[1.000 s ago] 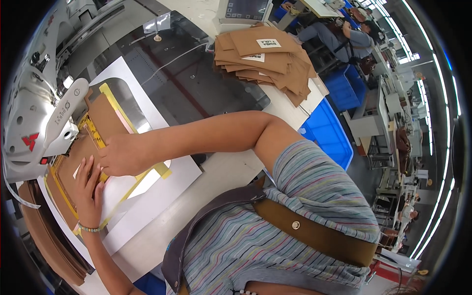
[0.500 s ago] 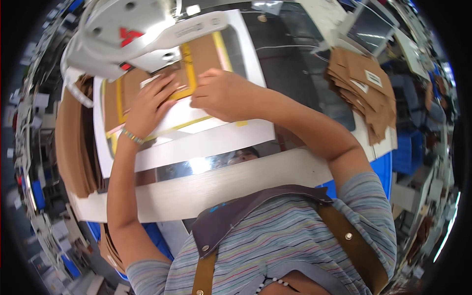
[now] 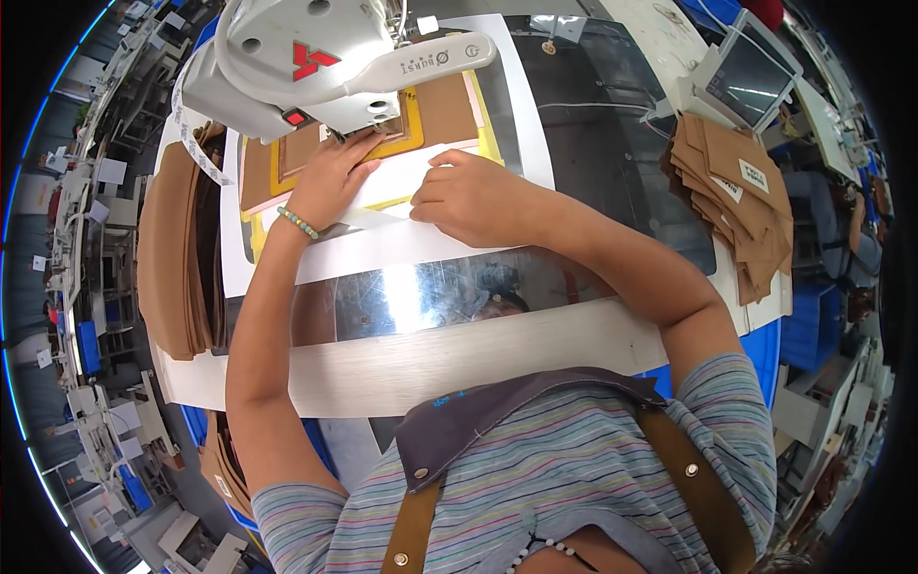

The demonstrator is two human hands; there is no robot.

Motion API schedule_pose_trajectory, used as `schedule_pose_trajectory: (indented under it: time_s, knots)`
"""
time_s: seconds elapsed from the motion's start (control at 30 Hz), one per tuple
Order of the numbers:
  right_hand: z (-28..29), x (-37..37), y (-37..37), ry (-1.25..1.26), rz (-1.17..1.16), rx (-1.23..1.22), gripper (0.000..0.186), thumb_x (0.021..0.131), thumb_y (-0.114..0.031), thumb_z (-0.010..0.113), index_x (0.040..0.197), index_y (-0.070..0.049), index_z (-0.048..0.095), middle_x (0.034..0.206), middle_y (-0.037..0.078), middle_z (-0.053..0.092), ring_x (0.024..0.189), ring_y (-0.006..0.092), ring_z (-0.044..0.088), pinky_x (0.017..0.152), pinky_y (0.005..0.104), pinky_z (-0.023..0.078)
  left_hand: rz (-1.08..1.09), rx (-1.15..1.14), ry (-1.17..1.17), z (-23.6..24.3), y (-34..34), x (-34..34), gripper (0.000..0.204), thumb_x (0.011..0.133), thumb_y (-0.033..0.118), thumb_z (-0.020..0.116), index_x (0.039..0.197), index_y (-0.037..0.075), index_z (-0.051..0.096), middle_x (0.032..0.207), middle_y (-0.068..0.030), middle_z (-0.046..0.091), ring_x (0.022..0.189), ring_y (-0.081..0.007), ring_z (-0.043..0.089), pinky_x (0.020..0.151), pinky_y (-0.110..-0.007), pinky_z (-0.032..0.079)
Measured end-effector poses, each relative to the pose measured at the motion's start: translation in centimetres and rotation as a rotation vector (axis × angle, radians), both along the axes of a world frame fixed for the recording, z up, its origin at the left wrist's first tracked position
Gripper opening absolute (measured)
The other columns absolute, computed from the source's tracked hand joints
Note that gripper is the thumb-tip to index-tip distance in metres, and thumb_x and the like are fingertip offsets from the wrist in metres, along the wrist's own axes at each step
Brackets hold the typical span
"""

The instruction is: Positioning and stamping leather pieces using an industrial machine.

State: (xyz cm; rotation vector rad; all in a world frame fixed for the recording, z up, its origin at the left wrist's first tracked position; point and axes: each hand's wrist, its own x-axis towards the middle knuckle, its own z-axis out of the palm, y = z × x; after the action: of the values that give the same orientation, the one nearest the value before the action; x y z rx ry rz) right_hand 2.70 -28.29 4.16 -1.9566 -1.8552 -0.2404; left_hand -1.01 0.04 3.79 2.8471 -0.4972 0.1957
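Observation:
My left hand (image 3: 335, 182) lies with its fingers stretched out on a flat work panel (image 3: 449, 110), a brown sheet with yellow and pink borders. Its fingertips reach close to the foot of a white sewing machine head (image 3: 287, 67), which hides the part under it. A yellow frame (image 3: 414, 120) sits on the panel just beyond those fingers. To the right, my right hand (image 3: 478, 201) rests with bent fingers at the panel's near edge, over white sheet material. Whatever its fingertips pinch is hidden. A large white sheet (image 3: 531, 134) lies beneath the panel.
A shiny metal plate (image 3: 421, 287) lies near the table's pale front edge (image 3: 478, 344). Brown flat pieces are stacked at the left (image 3: 172, 258), and tagged brown pieces (image 3: 727, 182) lie fanned at the right. Behind those stands a small screen (image 3: 744, 72).
My right hand has loosened from a tighter fist and sits nearer the panel's front edge. My left hand stays on the panel. The whole view has shifted slightly.

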Motion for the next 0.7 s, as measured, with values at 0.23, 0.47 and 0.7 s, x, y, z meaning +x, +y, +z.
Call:
schedule_pose_trajectory:
  time_s: [0.23,0.47,0.7]
  knots:
    - [-0.8,0.1,-0.2,-0.066,0.022,0.120,0.012,0.091,-0.014,0.070,0.100,-0.011,0.079,0.099,0.002,0.075,0.106,0.0203,0.068,0.104,0.0399,0.048,0.076,-0.149,-0.013,-1.5,3.8,-1.9,0.041,0.107,0.021,0.059,0.144,0.004,0.064,0.150,-0.0170,0.061,0.136,-0.0378,0.055,0.119,-0.043,0.041]
    - [2.6,2.1,-4.1,-0.163,-0.223,-0.017,0.046,0.096,-0.027,0.073,0.139,-0.012,0.066,0.147,0.007,0.061,0.139,0.0250,0.054,0.109,0.0458,0.044,0.240,-0.064,-0.190,-1.8,12.9,-3.3,0.045,0.108,0.022,0.058,0.145,-0.003,0.060,0.154,-0.0187,0.057,0.143,-0.0377,0.051,0.123,-0.043,0.037]
    - [2.1,-3.6,-10.4,0.069,-0.232,-0.266,0.076,0.102,-0.049,0.062,0.162,-0.007,0.042,0.173,0.013,0.034,0.161,0.0304,0.027,0.131,0.0556,0.019,0.456,0.066,-0.119,-4.2,19.5,-4.4,0.055,0.110,0.033,0.054,0.154,0.000,0.053,0.159,-0.0180,0.053,0.149,-0.0365,0.046,0.126,-0.044,0.033]
